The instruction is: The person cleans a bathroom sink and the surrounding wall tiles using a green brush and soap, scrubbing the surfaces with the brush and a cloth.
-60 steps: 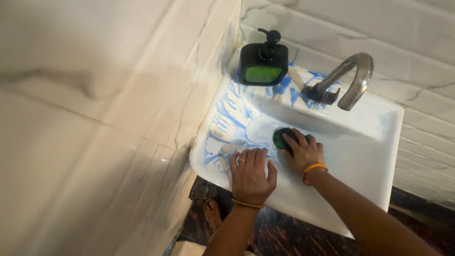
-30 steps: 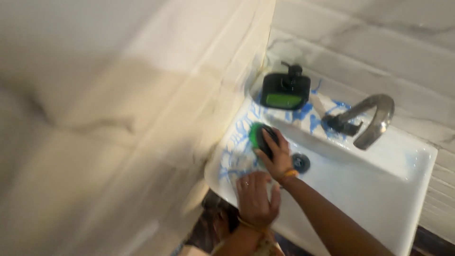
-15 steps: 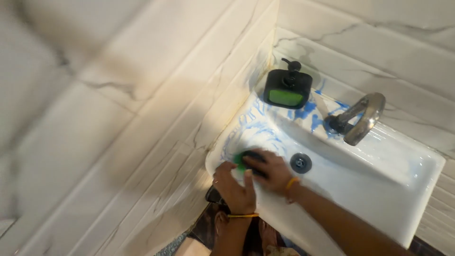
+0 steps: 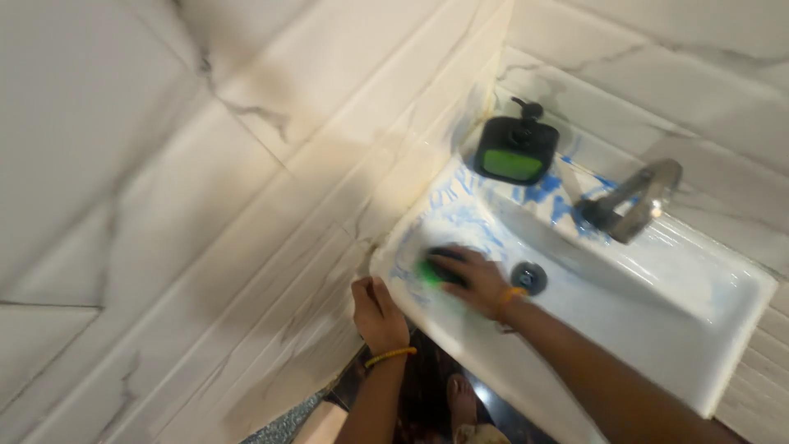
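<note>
Head view: our right hand [image 4: 477, 279] clamps the green scrubber [image 4: 429, 271] in the sink [image 4: 723, 329], left hand [image 4: 378, 312] grips its rim, blue cleaner [image 4: 464, 218] smeared, unrinsed.

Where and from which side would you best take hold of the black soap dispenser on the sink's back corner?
Probably by the flat sides of the soap dispenser, fingers coming from above and in front; the wall blocks its back and left, and its pump sticks up on top.
</note>
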